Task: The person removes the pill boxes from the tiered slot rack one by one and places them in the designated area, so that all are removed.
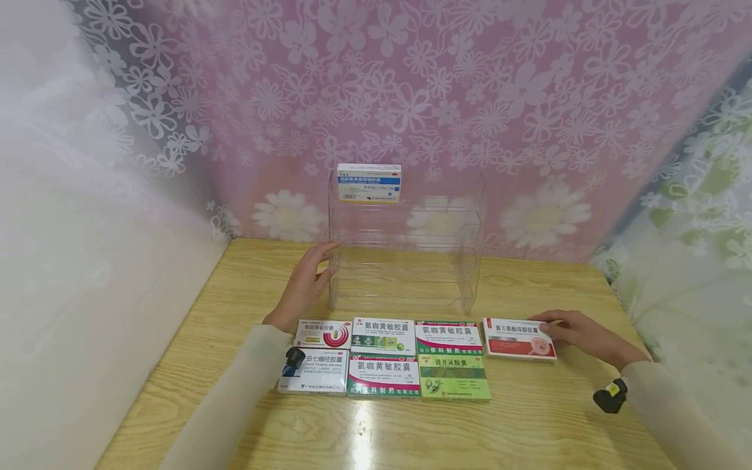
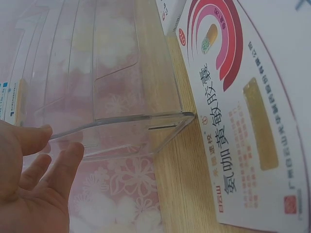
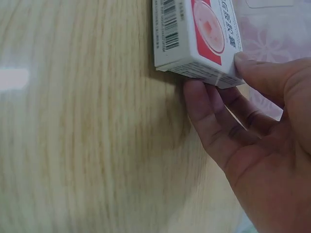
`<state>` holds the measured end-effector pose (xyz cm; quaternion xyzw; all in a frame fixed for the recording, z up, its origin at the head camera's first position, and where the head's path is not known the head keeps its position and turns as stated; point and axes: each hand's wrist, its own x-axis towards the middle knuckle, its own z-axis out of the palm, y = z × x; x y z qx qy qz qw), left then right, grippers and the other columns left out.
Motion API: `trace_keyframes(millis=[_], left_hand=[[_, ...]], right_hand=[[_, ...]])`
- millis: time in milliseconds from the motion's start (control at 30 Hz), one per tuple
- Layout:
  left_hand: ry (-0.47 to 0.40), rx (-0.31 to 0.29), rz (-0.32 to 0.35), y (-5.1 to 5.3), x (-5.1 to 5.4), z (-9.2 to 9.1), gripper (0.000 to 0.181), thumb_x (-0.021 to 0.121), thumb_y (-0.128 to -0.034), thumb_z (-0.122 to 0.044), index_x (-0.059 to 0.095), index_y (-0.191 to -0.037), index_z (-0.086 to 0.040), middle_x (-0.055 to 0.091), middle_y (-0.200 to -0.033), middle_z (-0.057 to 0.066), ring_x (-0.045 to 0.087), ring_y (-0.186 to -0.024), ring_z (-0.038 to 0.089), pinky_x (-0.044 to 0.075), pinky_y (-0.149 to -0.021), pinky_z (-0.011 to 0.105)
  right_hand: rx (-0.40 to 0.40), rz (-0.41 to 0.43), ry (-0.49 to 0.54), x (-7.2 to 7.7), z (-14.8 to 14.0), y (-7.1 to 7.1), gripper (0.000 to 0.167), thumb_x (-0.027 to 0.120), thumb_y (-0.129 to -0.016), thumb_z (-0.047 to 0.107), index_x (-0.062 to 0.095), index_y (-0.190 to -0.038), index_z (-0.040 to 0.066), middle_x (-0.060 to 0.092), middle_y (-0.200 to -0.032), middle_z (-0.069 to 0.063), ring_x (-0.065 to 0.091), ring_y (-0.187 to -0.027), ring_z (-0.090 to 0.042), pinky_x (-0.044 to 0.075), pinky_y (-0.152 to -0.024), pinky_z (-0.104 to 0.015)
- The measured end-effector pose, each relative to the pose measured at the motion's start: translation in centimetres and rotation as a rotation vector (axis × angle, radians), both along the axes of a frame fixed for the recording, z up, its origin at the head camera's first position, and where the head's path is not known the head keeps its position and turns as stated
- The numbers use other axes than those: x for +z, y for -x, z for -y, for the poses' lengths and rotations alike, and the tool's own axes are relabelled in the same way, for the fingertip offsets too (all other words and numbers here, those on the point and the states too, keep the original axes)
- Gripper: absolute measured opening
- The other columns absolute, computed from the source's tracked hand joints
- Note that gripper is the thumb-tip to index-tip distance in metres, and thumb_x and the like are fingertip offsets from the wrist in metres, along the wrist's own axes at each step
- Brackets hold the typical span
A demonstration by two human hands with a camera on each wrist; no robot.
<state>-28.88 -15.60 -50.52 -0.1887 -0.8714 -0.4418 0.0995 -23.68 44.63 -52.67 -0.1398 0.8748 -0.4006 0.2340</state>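
A white-and-red medicine box (image 1: 519, 339) lies at the right end of the boxes, and my right hand (image 1: 566, 333) pinches its right end. In the right wrist view the thumb is on the box's (image 3: 209, 31) upper face, the fingers at its end and underside. My left hand (image 1: 302, 287) holds the left side edge of a clear tiered rack (image 1: 405, 301). In the left wrist view the thumb and fingers of this hand (image 2: 39, 179) lie about the rack's edge (image 2: 121, 119). A blue-and-white medicine box (image 1: 370, 185) stands in the rack's top tier, at the left.
Two rows of medicine boxes lie before the rack, among them a green one (image 1: 455, 378), a white-and-green one (image 1: 383, 336) and a white one (image 1: 323, 372). They rest on a wooden table (image 1: 282, 437). A flowered pink curtain (image 1: 376, 91) hangs behind the rack.
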Motion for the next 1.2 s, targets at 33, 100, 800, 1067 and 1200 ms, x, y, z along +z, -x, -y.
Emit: trace_keyframes(millis=[33,100,800,1067,1200], left_hand=[[0.001,0.001,0.001,0.0,0.0,0.0,0.057,0.064,-0.1102,-0.008,0.049,-0.163,-0.022,0.045,-0.167,0.011,0.058,-0.145,0.039,0.06,-0.11,0.055],[0.005,0.004,0.0,0.0,0.0,0.0,0.056,0.064,-0.1105,-0.008,0.049,-0.163,-0.022,0.045,-0.167,0.011,0.058,-0.145,0.038,0.06,-0.11,0.055],[0.01,0.003,-0.008,-0.1,0.0,-0.1,0.057,0.062,-0.1108,-0.006,0.048,-0.163,-0.021,0.045,-0.168,0.012,0.058,-0.145,0.04,0.059,-0.109,0.055],[0.005,0.004,-0.01,-0.1,-0.1,-0.1,0.057,0.063,-0.1108,-0.006,0.047,-0.164,-0.021,0.045,-0.167,0.012,0.057,-0.146,0.039,0.059,-0.11,0.055],[0.004,0.003,-0.001,-0.1,0.2,-0.2,0.056,0.063,-0.1108,-0.006,0.047,-0.164,-0.017,0.045,-0.167,0.013,0.057,-0.146,0.04,0.059,-0.11,0.056]], right_hand=[[0.007,-0.002,0.003,0.0,0.2,0.1,0.048,0.054,-0.117,0.023,0.053,-0.156,-0.006,0.059,-0.15,-0.032,0.07,-0.113,0.001,0.063,-0.088,-0.029],[0.026,-0.004,0.009,0.0,0.5,0.3,0.048,0.054,-0.117,0.021,0.053,-0.155,-0.008,0.061,-0.147,-0.033,0.07,-0.111,0.0,0.064,-0.087,-0.03],[-0.176,-0.443,-0.136,7.8,2.4,3.7,0.052,0.055,-0.117,0.031,0.049,-0.162,0.006,0.056,-0.151,-0.029,0.071,-0.101,0.004,0.063,-0.085,-0.025],[-0.298,-0.542,-0.045,16.0,7.9,7.1,0.058,0.058,-0.113,0.047,0.047,-0.166,0.026,0.051,-0.163,-0.011,0.06,-0.116,0.008,0.05,-0.099,-0.017],[-0.3,-0.568,0.022,18.4,12.3,8.9,0.062,0.06,-0.111,0.05,0.045,-0.166,0.025,0.053,-0.163,-0.011,0.057,-0.137,-0.018,0.051,-0.119,-0.047]])
